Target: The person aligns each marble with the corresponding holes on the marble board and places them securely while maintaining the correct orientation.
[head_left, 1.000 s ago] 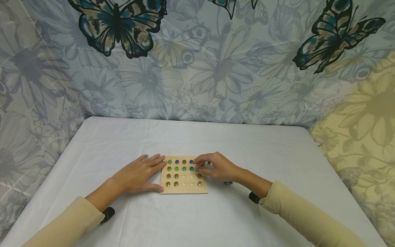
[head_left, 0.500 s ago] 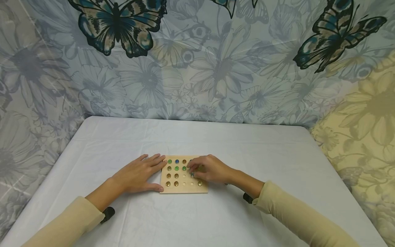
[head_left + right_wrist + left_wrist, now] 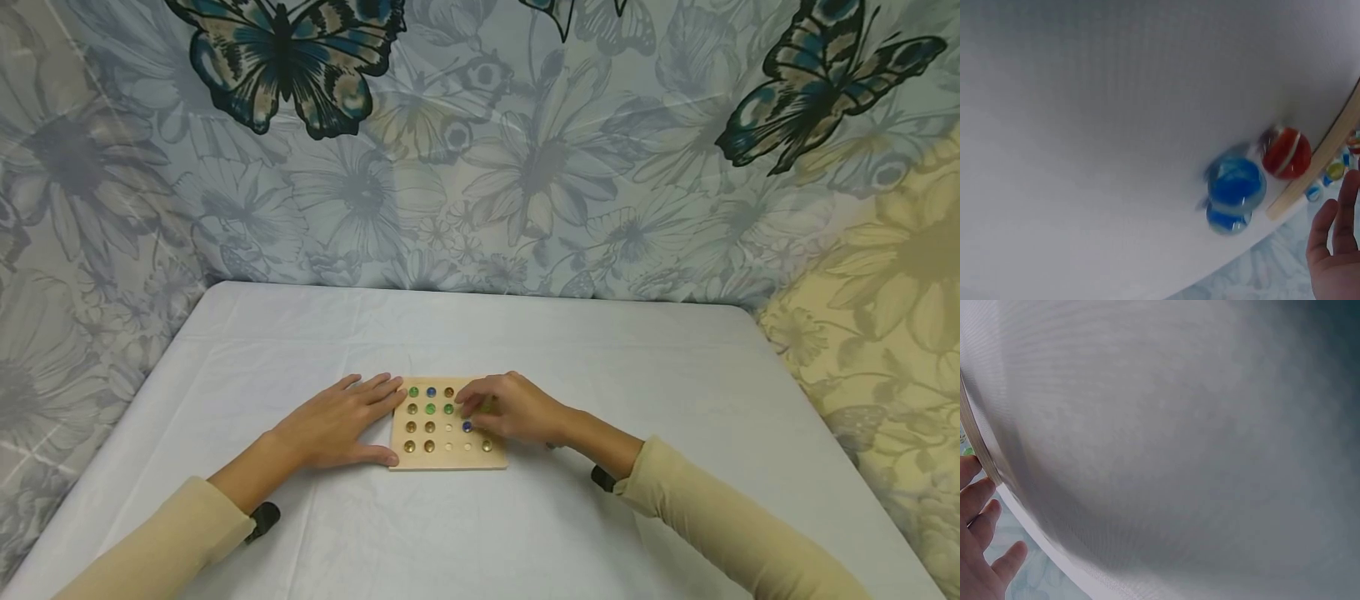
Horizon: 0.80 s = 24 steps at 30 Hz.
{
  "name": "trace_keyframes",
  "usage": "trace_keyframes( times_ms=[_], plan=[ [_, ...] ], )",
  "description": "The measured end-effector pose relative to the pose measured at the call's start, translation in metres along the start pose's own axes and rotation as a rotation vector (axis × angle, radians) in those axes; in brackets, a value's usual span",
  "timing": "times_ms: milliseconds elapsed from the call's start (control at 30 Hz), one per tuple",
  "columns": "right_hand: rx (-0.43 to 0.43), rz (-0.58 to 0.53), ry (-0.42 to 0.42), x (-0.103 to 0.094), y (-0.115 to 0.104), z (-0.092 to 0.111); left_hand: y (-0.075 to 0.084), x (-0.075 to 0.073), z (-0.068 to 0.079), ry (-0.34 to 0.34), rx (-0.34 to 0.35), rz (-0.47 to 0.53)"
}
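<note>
Wooden marble board (image 3: 438, 418): how does it lie in front of you?

Flat on the white cloth (image 3: 420, 542), its longer side running left to right across you, its short sides pointing toward the butterfly-print backdrop (image 3: 540, 167).

And your left hand (image 3: 341, 422)?

You have the fingers straight and spread, fingertips and thumb resting on the board's left edge.

Your right hand (image 3: 521, 408)?

Curled over the board's right side: you pinch a blue marble (image 3: 467, 427) between thumb and forefinger, at the fourth hole from the left in the third row from the far edge.

What lies near your right wrist?

In that wrist's view, a red marble (image 3: 1288, 153) lies just beside the board, with two blue-swirled marbles (image 3: 1237, 184) a little farther out; whether those two touch, I cannot tell.
</note>
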State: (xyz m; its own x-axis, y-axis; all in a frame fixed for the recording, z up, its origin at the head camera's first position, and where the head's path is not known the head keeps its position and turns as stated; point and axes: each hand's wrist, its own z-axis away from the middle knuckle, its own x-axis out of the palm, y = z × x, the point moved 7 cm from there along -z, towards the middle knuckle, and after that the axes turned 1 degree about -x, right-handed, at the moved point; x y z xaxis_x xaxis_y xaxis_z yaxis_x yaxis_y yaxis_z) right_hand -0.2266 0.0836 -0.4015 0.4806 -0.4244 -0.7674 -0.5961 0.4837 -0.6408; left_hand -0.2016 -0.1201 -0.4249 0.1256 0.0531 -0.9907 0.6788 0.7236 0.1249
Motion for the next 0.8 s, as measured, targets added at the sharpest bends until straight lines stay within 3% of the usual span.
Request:
trace_keyframes(
  times_ms=[467, 800],
  plan=[
    [-0.014, 0.055, 0.074, -0.038, 0.012, 0.023, 0.001, 0.0, 0.001, 0.015, 0.008, -0.008],
    [0.077, 0.052, 0.069, -0.047, 0.038, 0.052, 0.001, 0.0, 0.001, 0.014, 0.003, 0.0]
  ],
)
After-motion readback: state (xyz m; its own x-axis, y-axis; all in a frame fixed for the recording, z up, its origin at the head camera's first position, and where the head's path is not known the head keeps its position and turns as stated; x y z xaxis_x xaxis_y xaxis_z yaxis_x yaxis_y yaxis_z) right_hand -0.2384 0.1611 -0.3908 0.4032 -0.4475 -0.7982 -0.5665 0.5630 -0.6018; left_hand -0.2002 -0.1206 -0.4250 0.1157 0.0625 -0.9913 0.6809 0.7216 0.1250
